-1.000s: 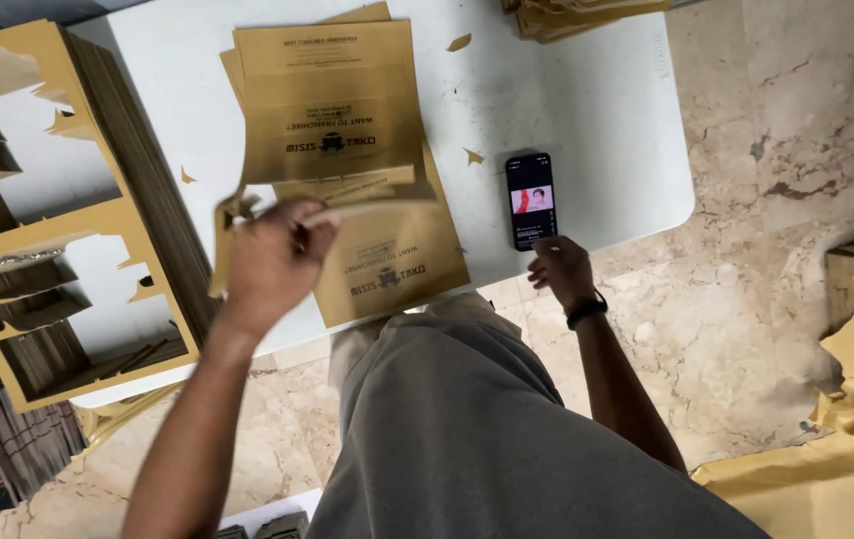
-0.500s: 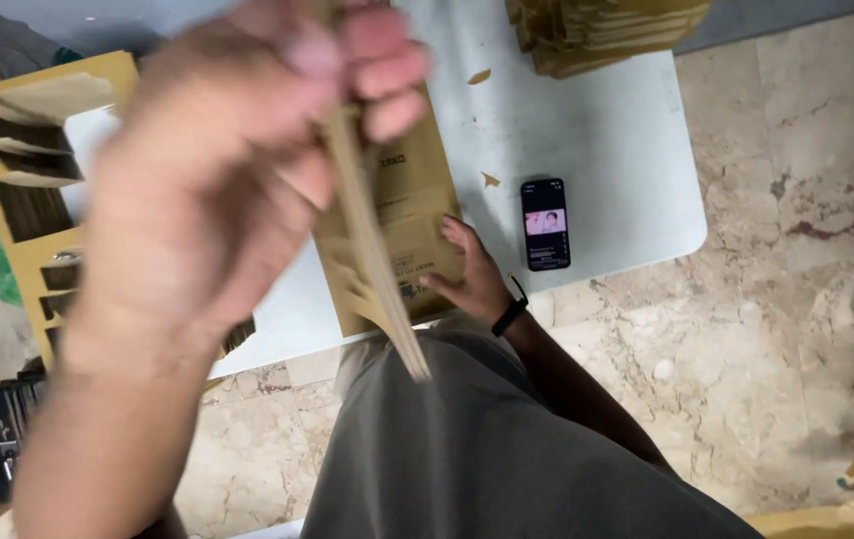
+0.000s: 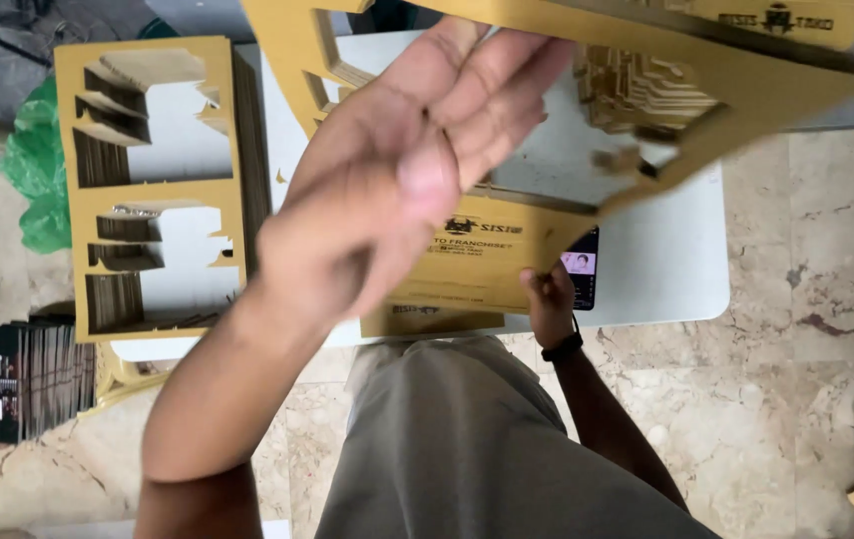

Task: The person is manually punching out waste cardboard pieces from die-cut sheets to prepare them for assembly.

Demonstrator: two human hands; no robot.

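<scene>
While raised, left hand point(image 3: 397, 190) flat against cardboard sheet point(image 3: 746, 90).

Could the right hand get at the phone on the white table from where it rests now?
Probably yes. The right hand rests at the table's near edge, right beside the phone; only the brown printed sheet borders the phone's other side, and nothing lies between them.

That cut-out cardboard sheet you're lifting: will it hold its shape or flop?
The cut-out cardboard sheet looks thin and probably light: the left hand raises it with flat fingers. It stays fairly straight, so likely stiffish. Its narrow strips around the openings may bend or tear if tugged.
</scene>
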